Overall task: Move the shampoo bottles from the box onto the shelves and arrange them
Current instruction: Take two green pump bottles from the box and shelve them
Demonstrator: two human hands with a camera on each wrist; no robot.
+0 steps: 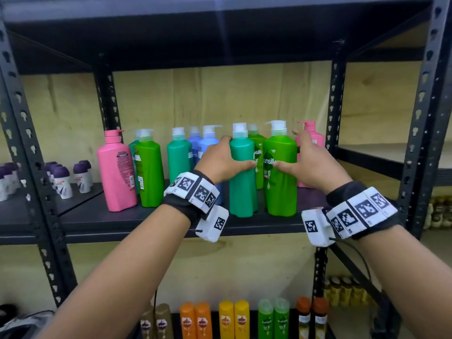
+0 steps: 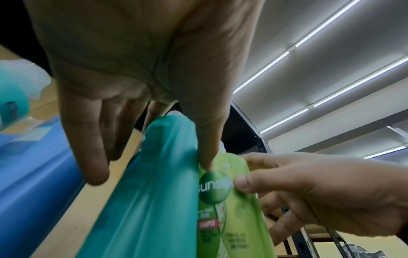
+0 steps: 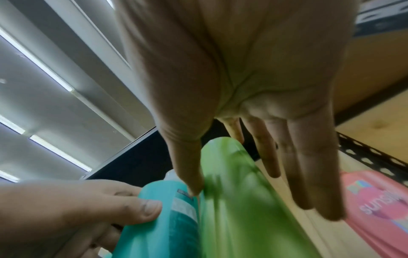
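A teal pump bottle (image 1: 243, 182) and a green Sunsilk pump bottle (image 1: 281, 187) stand upright side by side near the front edge of the black shelf (image 1: 146, 222). My left hand (image 1: 238, 151) brackets the teal bottle, thumb on its front and fingers at its left shoulder. In the left wrist view the left hand (image 2: 152, 171) has straight, spread fingers beside the teal bottle (image 2: 143, 200). My right hand (image 1: 287, 148) brackets the green bottle in the same way. In the right wrist view, the right hand (image 3: 251, 193) has extended fingers and its thumb tip on the green bottle (image 3: 232, 218).
More pump bottles stand on the same shelf: a pink one (image 1: 117, 170) and a green one (image 1: 149, 170) at the left, teal and blue ones (image 1: 208, 148) behind, another pink one (image 1: 314, 140) at the right. Small bottles (image 1: 232, 319) line the lower shelf. A steel post (image 1: 333, 106) rises at the right.
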